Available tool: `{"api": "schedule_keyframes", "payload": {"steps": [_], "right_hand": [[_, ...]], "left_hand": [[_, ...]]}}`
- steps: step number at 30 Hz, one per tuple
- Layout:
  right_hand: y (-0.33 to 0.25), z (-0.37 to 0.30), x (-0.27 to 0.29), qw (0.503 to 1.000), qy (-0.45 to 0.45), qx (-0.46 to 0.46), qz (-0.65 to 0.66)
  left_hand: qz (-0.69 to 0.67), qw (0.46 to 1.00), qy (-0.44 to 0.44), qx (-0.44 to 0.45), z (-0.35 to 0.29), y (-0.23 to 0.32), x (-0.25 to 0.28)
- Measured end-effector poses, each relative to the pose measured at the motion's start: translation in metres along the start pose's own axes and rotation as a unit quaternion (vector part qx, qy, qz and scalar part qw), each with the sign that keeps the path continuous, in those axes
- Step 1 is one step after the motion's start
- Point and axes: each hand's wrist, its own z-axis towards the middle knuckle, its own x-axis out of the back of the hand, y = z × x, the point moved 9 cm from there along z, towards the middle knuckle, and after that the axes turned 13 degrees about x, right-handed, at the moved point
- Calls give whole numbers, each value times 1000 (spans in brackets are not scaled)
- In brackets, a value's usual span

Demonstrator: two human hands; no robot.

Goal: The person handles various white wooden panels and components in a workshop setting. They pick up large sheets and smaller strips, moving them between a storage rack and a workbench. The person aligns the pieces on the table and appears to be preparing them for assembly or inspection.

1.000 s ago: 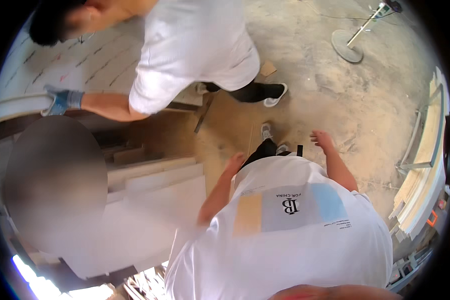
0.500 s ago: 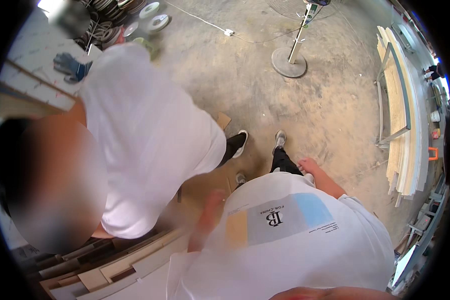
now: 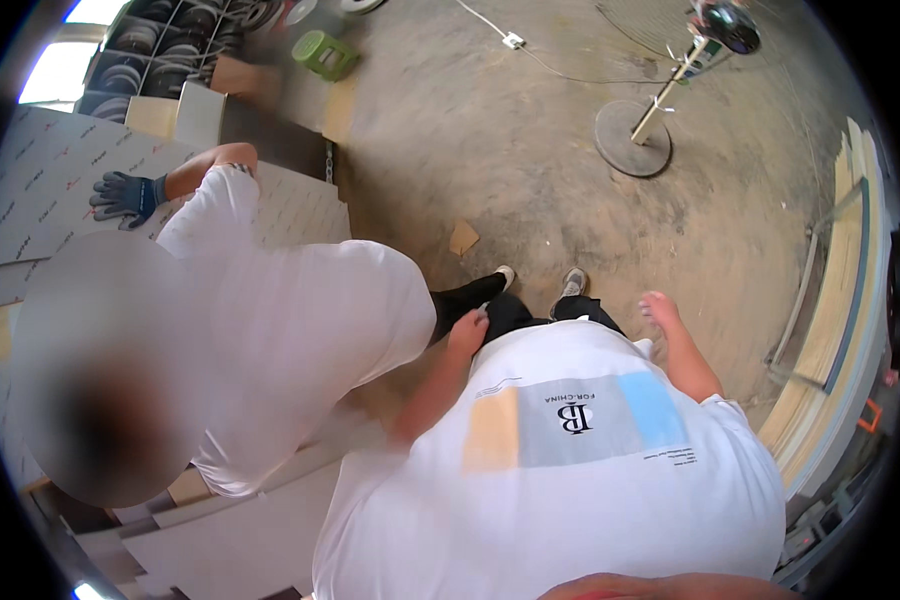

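My left hand (image 3: 466, 332) hangs at my left side, beside the black trousers (image 3: 510, 314). Its fingers are partly turned away, and whether they hold a thing is unclear. My right hand (image 3: 657, 308) is held out over the floor to the right of my legs, fingers loosely bent and somewhat apart, with nothing in it. To my left a co-worker in a white shirt (image 3: 300, 310) leans over a stack of boards. The co-worker's gloved hand (image 3: 128, 198), in a blue-grey work glove, lies on the film-covered top board (image 3: 45, 160).
A stand fan (image 3: 634, 140) with a round base stands ahead on the concrete floor. Long panels lean on a metal rack (image 3: 838, 300) at right. A green stool (image 3: 324, 56), shelved rolls (image 3: 135, 40) and a power cord (image 3: 511, 40) lie beyond; a brown scrap (image 3: 463, 238) is on the floor.
My left hand has moved forward and right, toward my thigh. My right hand has shifted slightly outward. The view has turned left, showing more of the co-worker's boards and gloved arm.
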Motion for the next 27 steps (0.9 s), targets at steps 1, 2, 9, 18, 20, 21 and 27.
{"api": "schedule_keyframes", "payload": {"steps": [1,2,9,18,20,21,27], "right_hand": [[-18,21,6,999,-22,13,-20],[-37,44,10,998,-44,26,-39],[-222,158,-89,970,-168,162,-74],[-357,238,-134,917,-279,175,-227],[-372,280,-118,882,-298,189,-313],[-380,307,-109,902,-273,170,-287],[-443,389,-143,985,-159,53,-42]], "left_hand": [[-103,994,24,-16,3,27,10],[-130,991,15,-5,7,48,11],[-190,981,19,39,45,110,23],[-184,976,51,102,233,158,102],[-213,974,55,56,261,200,139],[-222,973,53,42,280,215,156],[-399,916,21,43,362,224,213]]}}
